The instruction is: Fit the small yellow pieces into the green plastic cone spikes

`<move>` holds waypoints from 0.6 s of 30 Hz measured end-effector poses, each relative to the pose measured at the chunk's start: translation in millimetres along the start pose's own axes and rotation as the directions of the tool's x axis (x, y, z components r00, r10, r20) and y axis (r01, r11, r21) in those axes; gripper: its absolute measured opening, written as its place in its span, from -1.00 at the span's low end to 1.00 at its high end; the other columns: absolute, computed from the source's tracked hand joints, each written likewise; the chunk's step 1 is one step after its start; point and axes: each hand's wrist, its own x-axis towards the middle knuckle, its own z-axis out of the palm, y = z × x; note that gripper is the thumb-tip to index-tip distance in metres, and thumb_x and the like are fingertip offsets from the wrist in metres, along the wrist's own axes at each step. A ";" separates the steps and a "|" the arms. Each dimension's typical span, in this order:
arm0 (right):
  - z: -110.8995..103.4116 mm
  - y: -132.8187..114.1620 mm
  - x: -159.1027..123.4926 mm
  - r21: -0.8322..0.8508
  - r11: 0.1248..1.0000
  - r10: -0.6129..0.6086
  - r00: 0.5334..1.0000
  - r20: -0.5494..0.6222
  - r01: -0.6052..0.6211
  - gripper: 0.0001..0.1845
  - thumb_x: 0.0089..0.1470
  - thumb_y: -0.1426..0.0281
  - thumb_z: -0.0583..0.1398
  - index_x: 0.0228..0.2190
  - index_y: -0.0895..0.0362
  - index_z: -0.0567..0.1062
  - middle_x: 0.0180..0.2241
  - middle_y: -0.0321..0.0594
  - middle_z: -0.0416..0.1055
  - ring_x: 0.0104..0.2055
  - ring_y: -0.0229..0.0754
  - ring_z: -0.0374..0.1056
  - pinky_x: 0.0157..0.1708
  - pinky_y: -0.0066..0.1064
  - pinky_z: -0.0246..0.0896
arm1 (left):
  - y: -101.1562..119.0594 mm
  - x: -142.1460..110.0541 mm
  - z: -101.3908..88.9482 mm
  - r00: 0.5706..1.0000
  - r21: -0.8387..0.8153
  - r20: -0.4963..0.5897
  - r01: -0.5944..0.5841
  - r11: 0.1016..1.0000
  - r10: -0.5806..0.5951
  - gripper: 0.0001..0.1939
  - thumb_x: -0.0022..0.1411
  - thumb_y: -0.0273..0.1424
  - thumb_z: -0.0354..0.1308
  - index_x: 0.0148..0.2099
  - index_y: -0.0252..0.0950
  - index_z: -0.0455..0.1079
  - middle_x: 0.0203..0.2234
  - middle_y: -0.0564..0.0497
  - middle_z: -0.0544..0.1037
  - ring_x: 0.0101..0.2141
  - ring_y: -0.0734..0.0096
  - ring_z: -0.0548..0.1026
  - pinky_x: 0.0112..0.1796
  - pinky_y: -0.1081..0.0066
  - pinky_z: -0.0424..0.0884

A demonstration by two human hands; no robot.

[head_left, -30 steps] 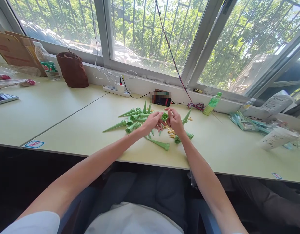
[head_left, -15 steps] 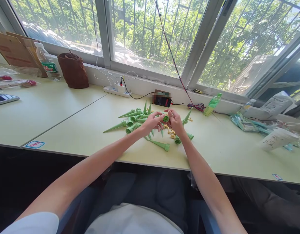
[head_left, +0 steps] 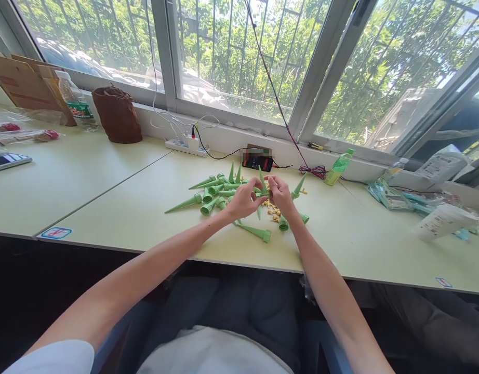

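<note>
A green plastic plant watering spike (head_left: 262, 182) stands point up between my hands, above the table. My left hand (head_left: 245, 201) is closed round its wide base. My right hand (head_left: 280, 196) is pinched at the spike's side, where a bit of yellow shows; its fingertips partly hide what they grip, apparently a small yellow valve. Below the hands lie several loose yellow valves (head_left: 274, 212). Many more green spikes (head_left: 210, 189) are heaped to the left, one spike (head_left: 255, 231) lies in front, and another spike (head_left: 299, 187) with a yellow valve stands upright to the right.
Behind the pile a phone (head_left: 257, 162) leans by the window sill, with a cable to a power strip (head_left: 187, 145). A green bottle (head_left: 338, 167) and plastic packets (head_left: 391, 195) are on the right. A brown bag (head_left: 117, 114) and water bottle (head_left: 76, 101) stand back left.
The spike in my hands has turned: its round open end faced me before, and now its point is up. Both hands have stayed in about the same place.
</note>
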 end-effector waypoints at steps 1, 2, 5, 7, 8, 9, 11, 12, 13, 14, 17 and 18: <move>0.1 0.3 0.2 -0.004 1.000 0.001 1.000 -0.003 -0.001 -0.52 0.12 -0.08 0.09 -0.23 0.08 0.37 -0.71 -0.51 -0.06 -0.73 -0.38 -0.12 -0.74 -0.51 -0.18 | -0.6 -0.1 0.3 1.000 0.039 -0.004 -0.026 0.999 0.026 -0.73 0.15 -0.38 0.21 -0.17 -0.26 0.18 -0.20 0.03 0.45 -0.61 0.68 0.39 -0.50 0.54 0.31; 0.3 0.6 0.6 -0.006 1.000 0.003 1.000 -0.005 -0.003 -0.52 0.13 -0.07 0.09 -0.23 0.08 0.37 -0.72 -0.51 -0.06 -0.73 -0.37 -0.12 -0.74 -0.51 -0.18 | -1.5 -0.3 0.6 0.999 0.073 -0.005 -0.049 0.996 0.049 -0.73 0.15 -0.40 0.21 -0.16 -0.25 0.19 -0.24 0.05 0.46 -0.60 0.66 0.39 -0.49 0.53 0.31; 1.0 1.4 1.5 -0.013 1.000 0.011 1.000 -0.016 -0.011 -0.56 0.14 -0.03 0.08 -0.24 0.09 0.35 -0.73 -0.52 -0.06 -0.74 -0.36 -0.11 -0.74 -0.51 -0.17 | -5.1 -0.7 0.9 0.995 0.164 -0.003 -0.101 0.981 0.103 -0.74 0.16 -0.44 0.20 -0.13 -0.24 0.22 -0.38 0.11 0.47 -0.59 0.60 0.38 -0.44 0.51 0.31; 1.4 1.3 1.7 -0.022 1.000 0.011 1.000 -0.018 -0.012 -0.59 0.15 0.01 0.07 -0.24 0.09 0.36 -0.74 -0.52 -0.05 -0.74 -0.37 -0.11 -0.74 -0.51 -0.17 | -7.0 -0.9 0.6 0.992 0.208 -0.002 -0.124 0.970 0.127 -0.74 0.16 -0.46 0.20 -0.11 -0.24 0.24 -0.41 0.13 0.48 -0.59 0.58 0.38 -0.41 0.50 0.30; 1.5 1.1 1.6 -0.026 1.000 0.011 1.000 -0.018 -0.012 -0.61 0.16 0.03 0.07 -0.24 0.10 0.36 -0.74 -0.53 -0.05 -0.74 -0.37 -0.11 -0.74 -0.52 -0.17 | -7.3 -1.0 0.5 0.991 0.222 0.000 -0.131 0.966 0.134 -0.74 0.16 -0.47 0.19 -0.11 -0.24 0.25 -0.41 0.12 0.49 -0.59 0.58 0.38 -0.41 0.50 0.30; 1.7 0.9 1.5 -0.028 1.000 0.013 1.000 -0.019 -0.013 -0.63 0.17 0.05 0.06 -0.23 0.10 0.37 -0.75 -0.53 -0.05 -0.75 -0.37 -0.11 -0.74 -0.52 -0.17 | -7.3 -1.0 0.3 0.991 0.229 0.004 -0.135 0.964 0.137 -0.74 0.16 -0.48 0.19 -0.10 -0.23 0.25 -0.40 0.12 0.49 -0.59 0.58 0.38 -0.40 0.51 0.30; 2.1 0.8 1.3 -0.027 0.999 0.019 1.000 -0.024 -0.020 -0.65 0.18 0.10 0.05 -0.23 0.11 0.37 -0.76 -0.53 -0.04 -0.76 -0.37 -0.11 -0.74 -0.52 -0.17 | -5.8 -0.6 0.3 0.991 0.225 0.009 -0.130 0.966 0.131 -0.73 0.16 -0.47 0.18 -0.09 -0.23 0.25 -0.36 0.11 0.51 -0.59 0.59 0.37 -0.40 0.51 0.30; 2.3 1.2 1.4 -0.023 0.999 0.024 0.999 -0.031 -0.024 -0.66 0.18 0.11 0.05 -0.23 0.11 0.37 -0.76 -0.53 -0.03 -0.76 -0.37 -0.11 -0.74 -0.52 -0.17 | -4.6 -0.3 0.4 0.993 0.212 0.007 -0.120 0.970 0.121 -0.73 0.17 -0.45 0.18 -0.09 -0.23 0.25 -0.32 0.09 0.52 -0.59 0.59 0.37 -0.41 0.51 0.30; 2.6 1.9 1.5 -0.018 0.999 0.028 0.999 -0.038 -0.029 -0.67 0.18 0.11 0.05 -0.23 0.11 0.37 -0.76 -0.53 -0.02 -0.76 -0.37 -0.10 -0.74 -0.52 -0.16 | -3.3 0.1 0.5 0.994 0.192 0.001 -0.105 0.976 0.107 -0.74 0.18 -0.43 0.18 -0.09 -0.23 0.24 -0.28 0.07 0.52 -0.59 0.60 0.36 -0.42 0.51 0.30; 2.9 2.9 1.8 -0.013 0.999 0.032 0.998 -0.046 -0.033 -0.67 0.17 0.11 0.06 -0.23 0.11 0.36 -0.77 -0.53 -0.01 -0.76 -0.37 -0.10 -0.74 -0.52 -0.16 | -1.9 0.6 0.7 0.996 0.166 -0.010 -0.084 0.983 0.087 -0.76 0.19 -0.40 0.16 -0.09 -0.23 0.24 -0.23 0.04 0.51 -0.59 0.61 0.36 -0.43 0.52 0.30; 3.6 7.3 3.2 -0.003 0.999 0.036 0.998 -0.055 -0.036 -0.64 0.15 0.06 0.09 -0.23 0.10 0.35 -0.78 -0.54 -0.02 -0.77 -0.37 -0.10 -0.75 -0.51 -0.17 | 0.7 2.3 0.9 0.999 0.093 -0.041 -0.012 0.996 0.016 -0.82 0.26 -0.32 0.09 -0.11 -0.25 0.24 -0.18 0.00 0.48 -0.60 0.63 0.33 -0.46 0.52 0.29; 3.8 8.8 3.6 -0.003 0.999 0.032 0.998 -0.052 -0.033 -0.63 0.14 0.04 0.10 -0.23 0.09 0.35 -0.78 -0.54 -0.02 -0.77 -0.36 -0.10 -0.76 -0.51 -0.17 | 0.8 2.9 0.9 0.999 0.081 -0.043 0.002 0.997 0.001 -0.83 0.27 -0.31 0.08 -0.12 -0.25 0.26 -0.20 0.00 0.48 -0.59 0.63 0.32 -0.46 0.52 0.28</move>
